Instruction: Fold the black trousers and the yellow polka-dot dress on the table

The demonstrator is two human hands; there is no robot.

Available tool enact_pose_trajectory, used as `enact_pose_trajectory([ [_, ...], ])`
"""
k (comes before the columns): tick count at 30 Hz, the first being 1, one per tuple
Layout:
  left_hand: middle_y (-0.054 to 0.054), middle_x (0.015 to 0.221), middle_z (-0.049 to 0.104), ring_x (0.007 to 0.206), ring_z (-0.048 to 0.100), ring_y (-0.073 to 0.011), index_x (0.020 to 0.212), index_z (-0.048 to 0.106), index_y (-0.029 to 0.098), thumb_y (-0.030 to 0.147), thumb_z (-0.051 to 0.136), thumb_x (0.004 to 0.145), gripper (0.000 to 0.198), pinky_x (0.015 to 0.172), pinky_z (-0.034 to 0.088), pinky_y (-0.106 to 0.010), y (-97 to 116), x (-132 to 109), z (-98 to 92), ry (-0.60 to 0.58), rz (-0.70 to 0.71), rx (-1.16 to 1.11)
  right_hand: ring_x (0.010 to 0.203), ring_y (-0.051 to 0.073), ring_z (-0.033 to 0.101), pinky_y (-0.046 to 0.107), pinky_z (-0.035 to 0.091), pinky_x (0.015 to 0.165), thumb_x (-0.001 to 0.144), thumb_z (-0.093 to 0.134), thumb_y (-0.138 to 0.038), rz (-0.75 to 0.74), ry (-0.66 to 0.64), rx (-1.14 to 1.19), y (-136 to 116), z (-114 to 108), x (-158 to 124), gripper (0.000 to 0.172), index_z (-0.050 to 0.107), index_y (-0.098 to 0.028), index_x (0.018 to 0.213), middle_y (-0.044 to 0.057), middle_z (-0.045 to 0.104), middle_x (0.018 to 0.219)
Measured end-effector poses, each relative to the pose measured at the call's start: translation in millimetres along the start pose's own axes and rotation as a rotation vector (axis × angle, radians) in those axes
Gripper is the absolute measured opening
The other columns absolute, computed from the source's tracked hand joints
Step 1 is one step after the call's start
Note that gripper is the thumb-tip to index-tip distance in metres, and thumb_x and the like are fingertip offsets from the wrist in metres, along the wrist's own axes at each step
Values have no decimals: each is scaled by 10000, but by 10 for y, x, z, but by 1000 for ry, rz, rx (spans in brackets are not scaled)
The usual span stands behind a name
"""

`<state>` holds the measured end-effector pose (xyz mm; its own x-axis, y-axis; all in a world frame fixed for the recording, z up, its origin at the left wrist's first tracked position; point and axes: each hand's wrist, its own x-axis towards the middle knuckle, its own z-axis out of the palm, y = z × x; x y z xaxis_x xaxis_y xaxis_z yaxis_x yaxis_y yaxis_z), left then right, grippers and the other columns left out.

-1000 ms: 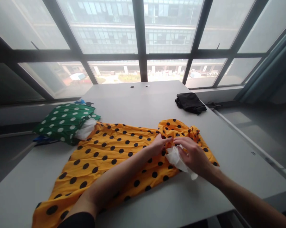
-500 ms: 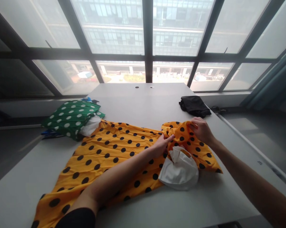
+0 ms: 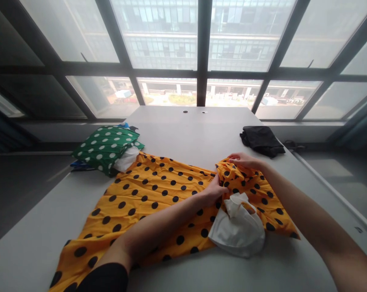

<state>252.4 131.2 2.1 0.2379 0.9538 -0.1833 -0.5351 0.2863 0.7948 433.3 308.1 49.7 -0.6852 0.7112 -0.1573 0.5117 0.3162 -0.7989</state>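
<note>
A yellow dress (image 3: 159, 194) with black polka dots is spread across the white table. Its white collar-like piece (image 3: 238, 236) lies near the front edge, below my hands. My left hand (image 3: 214, 191) is closed on the dress beside this white part, thumb on top of the cloth. Just beyond it, my right hand (image 3: 243, 160) pinches a bunched, gathered portion of the same dress. Folds of cloth hide some of the fingertips of both hands.
A folded green cloth with white dots (image 3: 106, 147) sits on other fabrics at the table's left edge, touching a white part of the dress. Folded black cloth (image 3: 262, 140) lies at the right edge. Large windows (image 3: 167, 38) rise behind the white table (image 3: 192, 136).
My right hand has moved left, closer to my left hand, and the cloth between them is more bunched up. The view has turned slightly left.
</note>
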Motion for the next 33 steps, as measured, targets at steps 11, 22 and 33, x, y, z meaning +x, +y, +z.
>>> enact_pose_trajectory([
  [11, -79, 1169, 765, 1085, 739, -310, 1422, 528, 215, 6, 651, 541, 915, 933, 598, -409, 376, -152, 185, -126, -46, -90, 1003, 302, 738, 353, 595, 876, 662, 912, -545, 51, -282, 503, -220, -255, -229, 732, 733, -73, 1193, 183, 764, 1135],
  [22, -114, 1090, 792, 1162, 708, -385, 1312, 657, 121, 195, 648, 718, 598, 1004, 569, -506, 1068, -798, 43, -35, -195, -185, 974, 284, 738, 393, 628, 862, 722, 893, -497, -291, 118, 536, -1193, 54, 128, 489, 743, -201, 1082, 86, 779, 1075],
  [33, -73, 1125, 781, 1121, 712, -326, 1091, 720, 217, 306, 895, 657, 476, 956, 565, -408, 1087, -2226, -761, 318, -352, 345, 949, 313, 737, 464, 609, 883, 698, 858, -516, -421, -75, 292, -1584, 1517, 1036, 450, 766, -162, 961, 82, 805, 1017],
])
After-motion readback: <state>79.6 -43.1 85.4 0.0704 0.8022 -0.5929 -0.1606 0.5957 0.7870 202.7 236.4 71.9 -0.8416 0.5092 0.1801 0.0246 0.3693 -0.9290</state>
